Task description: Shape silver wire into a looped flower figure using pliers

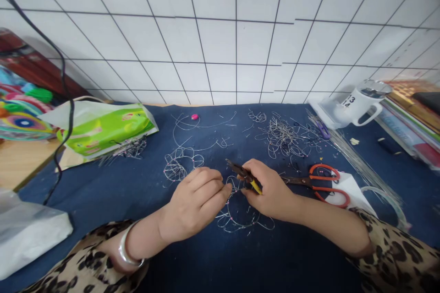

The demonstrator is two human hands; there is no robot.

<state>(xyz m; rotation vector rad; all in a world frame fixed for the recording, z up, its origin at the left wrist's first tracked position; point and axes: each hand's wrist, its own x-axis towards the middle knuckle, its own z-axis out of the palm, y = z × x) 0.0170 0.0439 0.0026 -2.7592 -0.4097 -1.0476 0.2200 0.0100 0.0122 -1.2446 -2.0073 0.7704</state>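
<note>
My right hand (pixel 270 188) is wrapped round pliers (pixel 255 184) with dark jaws and a yellow handle, the jaws pointing up and left. Its fingertips also come close to a ring of thin silvery wire (pixel 242 226) with looped petals and small pink beads. Closed in a pinch, my left hand (pixel 197 201) meets the upper left of this wire ring; the exact spot between thumb and finger is hidden. Just beyond the left hand lies a second looped wire ring (pixel 178 165) on the dark blue cloth (pixel 206 261).
Red-handled scissors (pixel 330 186) lie right of my right hand. Behind them are a tangled wire heap (pixel 283 135), straight wires (pixel 360 160) and a white mug (pixel 362 103). A green tissue pack (pixel 110 130) and a plastic bag (pixel 30 233) sit left; a black cable (pixel 63 73) hangs there.
</note>
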